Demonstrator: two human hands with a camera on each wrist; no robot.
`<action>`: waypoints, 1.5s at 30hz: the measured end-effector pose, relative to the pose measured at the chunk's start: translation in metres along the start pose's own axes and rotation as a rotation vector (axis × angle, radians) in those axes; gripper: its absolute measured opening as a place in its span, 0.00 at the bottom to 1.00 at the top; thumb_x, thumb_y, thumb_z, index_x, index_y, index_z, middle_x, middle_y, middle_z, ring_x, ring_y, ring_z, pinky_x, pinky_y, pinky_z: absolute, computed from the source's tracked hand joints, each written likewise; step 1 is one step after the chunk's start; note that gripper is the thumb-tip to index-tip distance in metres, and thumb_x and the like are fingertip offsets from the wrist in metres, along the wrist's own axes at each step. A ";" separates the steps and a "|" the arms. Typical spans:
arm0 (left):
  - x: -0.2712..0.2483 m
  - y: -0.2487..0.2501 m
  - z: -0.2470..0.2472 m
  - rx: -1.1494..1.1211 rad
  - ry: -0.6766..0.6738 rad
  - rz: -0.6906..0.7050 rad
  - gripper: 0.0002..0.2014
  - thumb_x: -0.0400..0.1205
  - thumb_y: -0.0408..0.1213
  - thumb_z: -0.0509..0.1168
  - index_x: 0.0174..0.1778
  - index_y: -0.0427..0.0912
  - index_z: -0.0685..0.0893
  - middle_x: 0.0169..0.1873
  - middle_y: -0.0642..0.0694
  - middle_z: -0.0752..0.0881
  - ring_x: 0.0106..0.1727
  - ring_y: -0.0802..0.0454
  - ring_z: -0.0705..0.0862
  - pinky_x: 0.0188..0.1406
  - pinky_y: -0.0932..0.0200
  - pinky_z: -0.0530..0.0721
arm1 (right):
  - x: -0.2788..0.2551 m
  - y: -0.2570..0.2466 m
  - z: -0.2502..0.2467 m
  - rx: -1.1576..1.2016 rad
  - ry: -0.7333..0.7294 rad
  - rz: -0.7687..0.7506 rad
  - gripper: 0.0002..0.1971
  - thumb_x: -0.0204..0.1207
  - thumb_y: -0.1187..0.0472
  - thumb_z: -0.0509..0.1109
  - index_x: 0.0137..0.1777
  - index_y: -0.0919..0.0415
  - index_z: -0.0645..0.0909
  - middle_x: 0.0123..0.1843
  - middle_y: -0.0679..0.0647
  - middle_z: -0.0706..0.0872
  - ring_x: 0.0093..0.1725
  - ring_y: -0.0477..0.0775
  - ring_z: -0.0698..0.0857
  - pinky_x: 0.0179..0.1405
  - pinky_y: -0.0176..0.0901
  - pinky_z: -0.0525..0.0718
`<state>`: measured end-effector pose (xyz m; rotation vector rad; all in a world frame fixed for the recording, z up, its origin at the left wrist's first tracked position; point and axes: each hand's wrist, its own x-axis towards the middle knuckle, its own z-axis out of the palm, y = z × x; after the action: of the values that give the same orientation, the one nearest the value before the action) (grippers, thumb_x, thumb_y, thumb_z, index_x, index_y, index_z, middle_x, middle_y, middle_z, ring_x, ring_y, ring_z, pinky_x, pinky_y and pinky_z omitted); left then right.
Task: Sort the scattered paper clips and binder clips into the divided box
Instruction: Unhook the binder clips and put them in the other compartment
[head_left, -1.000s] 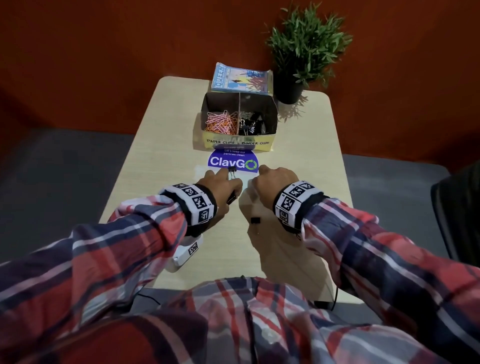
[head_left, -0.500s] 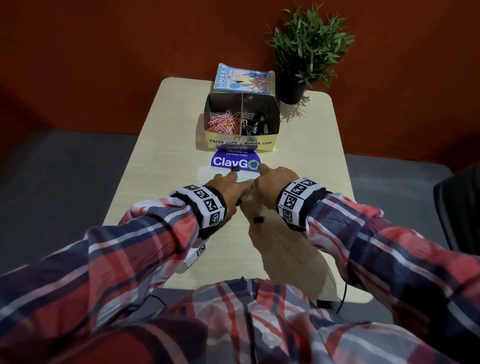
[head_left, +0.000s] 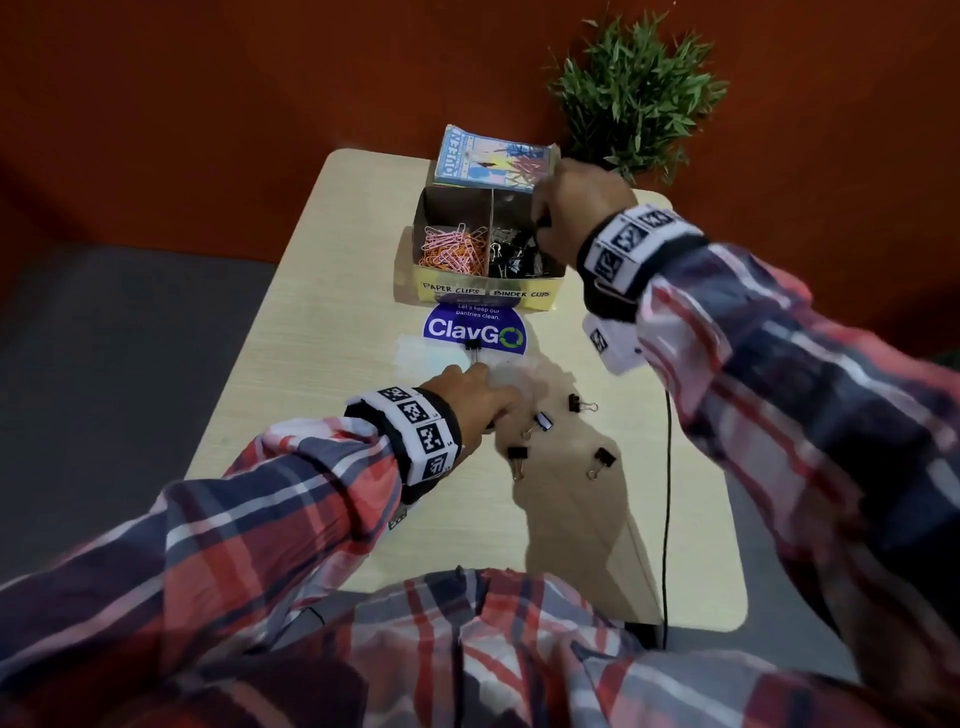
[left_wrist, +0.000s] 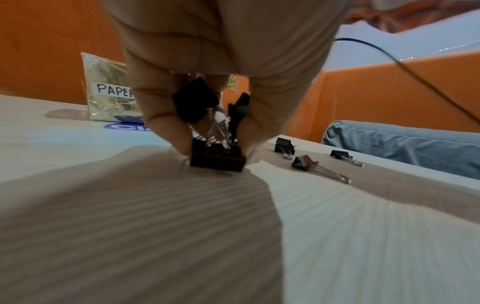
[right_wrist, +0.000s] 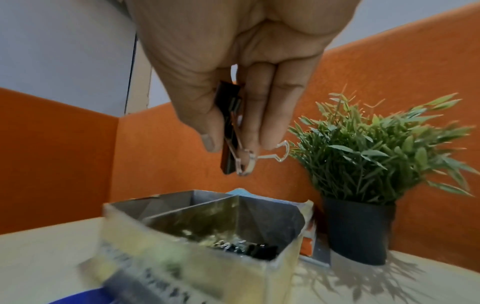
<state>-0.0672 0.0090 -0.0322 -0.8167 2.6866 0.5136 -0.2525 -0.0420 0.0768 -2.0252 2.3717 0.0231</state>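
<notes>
The divided box (head_left: 525, 297) stands at the far middle of the table, pink paper clips (head_left: 451, 249) in its left half and black binder clips (head_left: 511, 254) in its right half. My right hand (head_left: 574, 210) hovers over the right half and pinches black binder clips (right_wrist: 230, 131) between thumb and fingers above the box (right_wrist: 187, 257). My left hand (head_left: 480, 397) is down on the table and grips several binder clips (left_wrist: 217, 156), the lowest touching the tabletop. Several loose binder clips (head_left: 540, 422) lie to its right, and one binder clip (head_left: 472, 347) lies on the blue sticker.
A potted plant (head_left: 636, 98) stands at the far right corner behind the box, beside a small colourful booklet (head_left: 488, 162). A blue ClavGO sticker (head_left: 441, 328) lies in front of the box. A black cable (head_left: 666, 499) runs along the table's right side.
My right hand has lifted from the table and moved forward to above the box's binder clip half, uncovering loose clips. My left hand has stayed low on the table.
</notes>
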 end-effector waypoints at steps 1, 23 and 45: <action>0.000 0.000 0.000 0.001 -0.012 0.006 0.18 0.75 0.26 0.61 0.52 0.55 0.75 0.49 0.43 0.72 0.48 0.39 0.78 0.43 0.50 0.79 | 0.012 0.000 0.001 -0.007 -0.018 -0.001 0.09 0.75 0.62 0.70 0.54 0.56 0.84 0.60 0.60 0.81 0.55 0.64 0.84 0.51 0.51 0.83; 0.008 0.001 -0.005 0.014 -0.039 0.041 0.14 0.72 0.24 0.59 0.43 0.50 0.74 0.45 0.44 0.75 0.39 0.40 0.80 0.36 0.50 0.82 | -0.123 0.016 0.102 0.068 -0.470 0.123 0.20 0.75 0.52 0.69 0.66 0.52 0.75 0.58 0.55 0.78 0.55 0.61 0.83 0.50 0.47 0.80; 0.007 -0.023 -0.036 -0.363 0.107 -0.100 0.13 0.77 0.27 0.64 0.39 0.52 0.73 0.32 0.54 0.79 0.36 0.50 0.81 0.30 0.63 0.77 | -0.121 -0.026 0.096 0.096 -0.479 -0.058 0.11 0.74 0.52 0.69 0.55 0.52 0.79 0.51 0.53 0.78 0.51 0.60 0.83 0.42 0.47 0.80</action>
<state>-0.0655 -0.0272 -0.0080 -1.0952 2.6675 0.9768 -0.2069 0.0758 -0.0160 -1.7935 1.9791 0.3445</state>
